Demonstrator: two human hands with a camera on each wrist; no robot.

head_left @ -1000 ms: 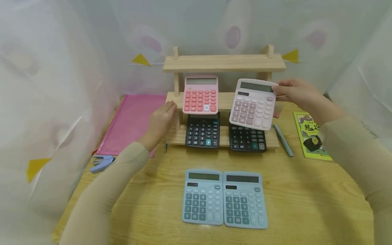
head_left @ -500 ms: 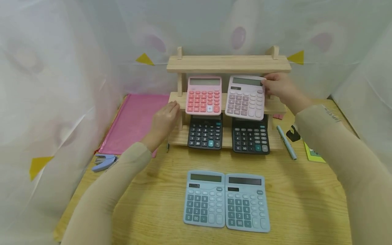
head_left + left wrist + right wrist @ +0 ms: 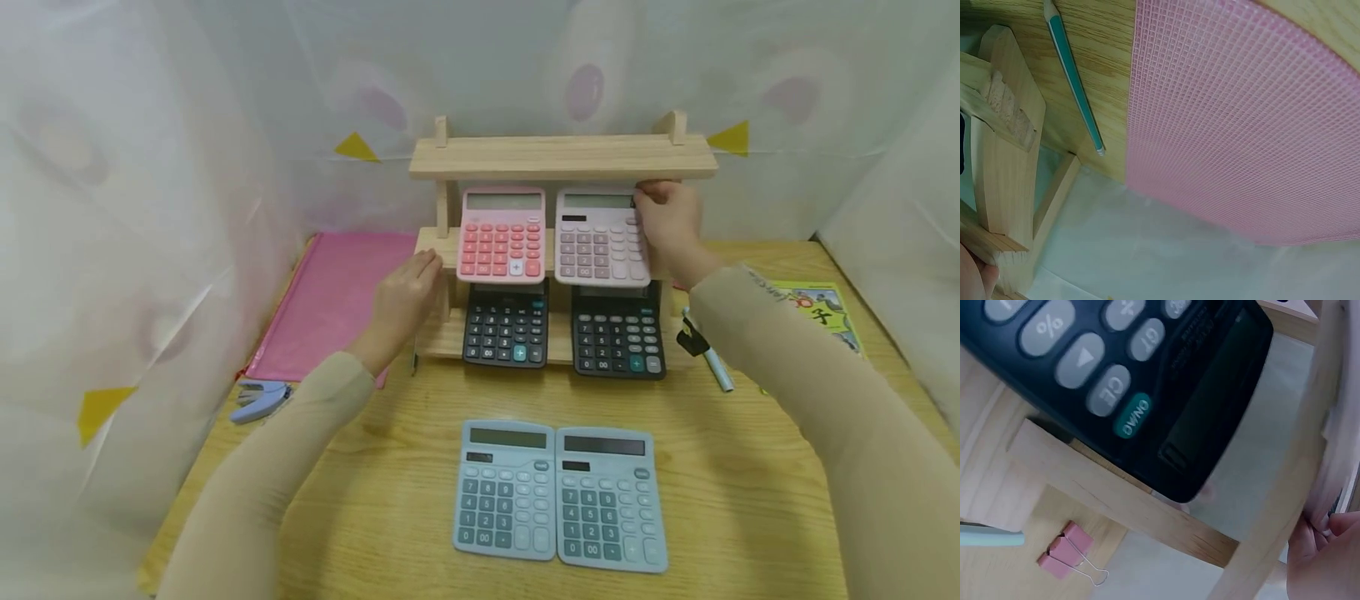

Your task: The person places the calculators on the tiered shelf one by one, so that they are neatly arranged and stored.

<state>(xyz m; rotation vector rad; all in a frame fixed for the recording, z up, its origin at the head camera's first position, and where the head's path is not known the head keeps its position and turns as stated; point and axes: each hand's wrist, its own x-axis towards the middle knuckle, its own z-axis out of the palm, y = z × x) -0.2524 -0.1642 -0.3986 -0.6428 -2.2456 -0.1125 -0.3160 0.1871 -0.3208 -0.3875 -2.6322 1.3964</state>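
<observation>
In the head view my right hand pinches the upper right edge of a pale lilac calculator, which leans on the middle tier of a wooden rack. Left of it on the same tier leans a pink calculator. My left hand grips the rack's left end at the middle tier. Two black calculators lean on the bottom tier, one at left and another at right. Nearer me, a light blue calculator and its twin lie side by side on the table.
A pink mesh pouch and a light blue squeeze-handled tool lie at left. By the rack's left side is a teal pencil. Rightward are a pale blue pen, a pink binder clip and a green booklet.
My right hand has brought the lilac calculator left and back onto the middle tier, from a tilted position in front of the rack to nearly straight. The left hand stays at the rack.
</observation>
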